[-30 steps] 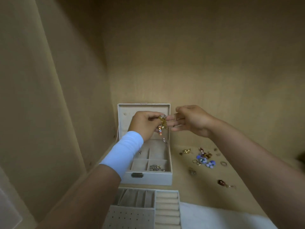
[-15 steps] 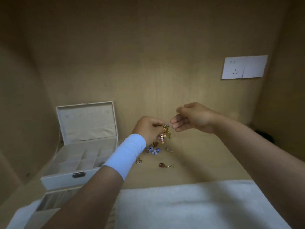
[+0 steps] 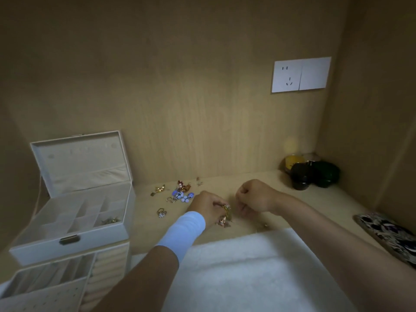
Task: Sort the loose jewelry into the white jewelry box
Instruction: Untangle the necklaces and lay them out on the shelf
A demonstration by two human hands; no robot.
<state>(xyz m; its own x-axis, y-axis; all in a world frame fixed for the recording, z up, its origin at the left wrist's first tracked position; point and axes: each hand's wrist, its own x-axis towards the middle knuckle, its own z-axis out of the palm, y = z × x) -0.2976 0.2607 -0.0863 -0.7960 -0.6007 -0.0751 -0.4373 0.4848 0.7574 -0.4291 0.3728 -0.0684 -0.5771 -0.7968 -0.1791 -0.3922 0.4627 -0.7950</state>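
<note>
Now both hands have dropped to the shelf (image 3: 292,199), left hand (image 3: 208,207) pinching gold jewelry (image 3: 226,213), right hand (image 3: 255,195) curled closed.

I am seeing a pale wood surface (image 3: 292,194) carrying these items: white jewelry box (image 3: 74,240) sitting open at left; loose jewelry (image 3: 180,194) lying scattered just right of it; a white cloth (image 3: 247,266) lying along the near edge; dark jars (image 3: 313,174) standing in the far right corner; a patterned case (image 3: 387,235) lying at right.
</note>
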